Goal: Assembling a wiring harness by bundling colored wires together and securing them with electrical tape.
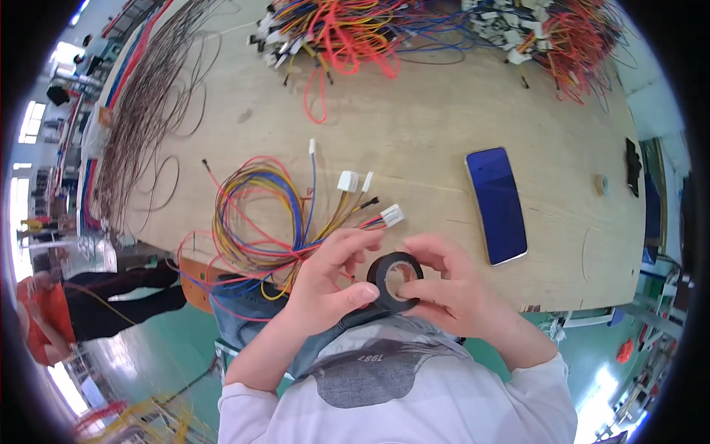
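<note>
A roll of black tape point(382, 275) with a pale core is held in front of my chest, at the table's near edge. My right hand point(455, 285) grips it from the right, a finger reaching into the core. At its left side is my left hand point(329, 277), fingers loosely curved and apart, the thumb tip at the roll's edge. A coiled wire harness point(259, 214) in red, blue, yellow and brown lies just beyond my left hand. White connectors point(392, 215) end its leads, close above the roll. Part of the harness is hidden behind my left hand.
A phone point(497, 206) lies to the right on the wooden table point(414, 118). Heaped harnesses point(347, 29) and more bundles point(569, 44) fill the far side. Long dark wires point(148, 89) run along the left edge. A small tape roll point(600, 185) sits far right. A person point(52, 318) is at the left.
</note>
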`<state>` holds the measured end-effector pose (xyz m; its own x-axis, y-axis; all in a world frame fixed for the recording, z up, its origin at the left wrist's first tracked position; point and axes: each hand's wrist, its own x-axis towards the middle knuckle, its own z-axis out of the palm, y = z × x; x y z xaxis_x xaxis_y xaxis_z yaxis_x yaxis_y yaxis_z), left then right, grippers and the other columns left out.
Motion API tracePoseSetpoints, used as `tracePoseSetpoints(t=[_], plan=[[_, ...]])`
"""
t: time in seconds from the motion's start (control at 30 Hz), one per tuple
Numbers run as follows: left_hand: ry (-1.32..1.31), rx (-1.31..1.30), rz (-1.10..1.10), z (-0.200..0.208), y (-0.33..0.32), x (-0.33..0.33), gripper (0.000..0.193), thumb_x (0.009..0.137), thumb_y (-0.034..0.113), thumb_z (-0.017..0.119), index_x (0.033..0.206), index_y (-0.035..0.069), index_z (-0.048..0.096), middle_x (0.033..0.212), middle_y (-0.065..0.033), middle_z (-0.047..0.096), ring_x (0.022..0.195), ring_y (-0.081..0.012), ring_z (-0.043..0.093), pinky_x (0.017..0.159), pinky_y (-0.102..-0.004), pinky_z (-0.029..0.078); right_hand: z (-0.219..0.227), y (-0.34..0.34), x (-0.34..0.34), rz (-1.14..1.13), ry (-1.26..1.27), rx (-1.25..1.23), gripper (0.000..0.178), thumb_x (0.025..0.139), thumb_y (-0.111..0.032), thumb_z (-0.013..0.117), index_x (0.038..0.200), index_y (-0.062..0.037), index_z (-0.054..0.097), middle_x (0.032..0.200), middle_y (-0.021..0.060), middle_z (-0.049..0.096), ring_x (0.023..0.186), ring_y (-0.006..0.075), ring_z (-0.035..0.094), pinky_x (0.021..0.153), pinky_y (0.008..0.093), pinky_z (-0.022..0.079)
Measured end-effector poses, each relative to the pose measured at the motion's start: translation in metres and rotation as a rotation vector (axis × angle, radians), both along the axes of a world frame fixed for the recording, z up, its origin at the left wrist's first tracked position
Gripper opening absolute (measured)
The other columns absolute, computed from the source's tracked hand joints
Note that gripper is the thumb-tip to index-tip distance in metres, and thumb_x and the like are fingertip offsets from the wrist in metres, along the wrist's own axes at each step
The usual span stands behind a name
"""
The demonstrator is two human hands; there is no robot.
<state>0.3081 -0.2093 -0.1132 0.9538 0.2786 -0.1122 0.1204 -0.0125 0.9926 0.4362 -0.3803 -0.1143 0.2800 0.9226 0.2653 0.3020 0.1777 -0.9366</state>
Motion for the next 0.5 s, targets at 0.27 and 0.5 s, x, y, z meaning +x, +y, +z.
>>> tracePoseSetpoints(t=[0.27,0.5], plan=[[-0.155,0.161,0.08,0.014,-0.005,-0.008,0.043,0.064,0.008,0.075,0.105,0.007,0.061,0.098,-0.0074,0.053,0.081,-0.0151,0.052,0.069,-0.0258,0.043,-0.008,0.006,-0.004,-0.059,-0.101,0.047,0.034,0.065,0.002,0.07,0.097,-0.0041,0.059,0.123,0.0202,0.035,0.112,0.0347,0.042,0.091,0.0409,0.043],[-0.225,0.261,0.154,0.013,-0.008,-0.009,0.028,0.064,-0.001,0.07,0.091,0.006,0.064,0.091,-0.0077,0.054,0.075,-0.0176,0.053,0.062,-0.029,0.044,-0.013,0.006,-0.009,-0.097,-0.049,0.077,0.034,0.062,0.002,0.071,0.094,-0.0033,0.059,0.122,0.0208,0.036,0.114,0.0365,0.041,0.092,0.0412,0.042]])
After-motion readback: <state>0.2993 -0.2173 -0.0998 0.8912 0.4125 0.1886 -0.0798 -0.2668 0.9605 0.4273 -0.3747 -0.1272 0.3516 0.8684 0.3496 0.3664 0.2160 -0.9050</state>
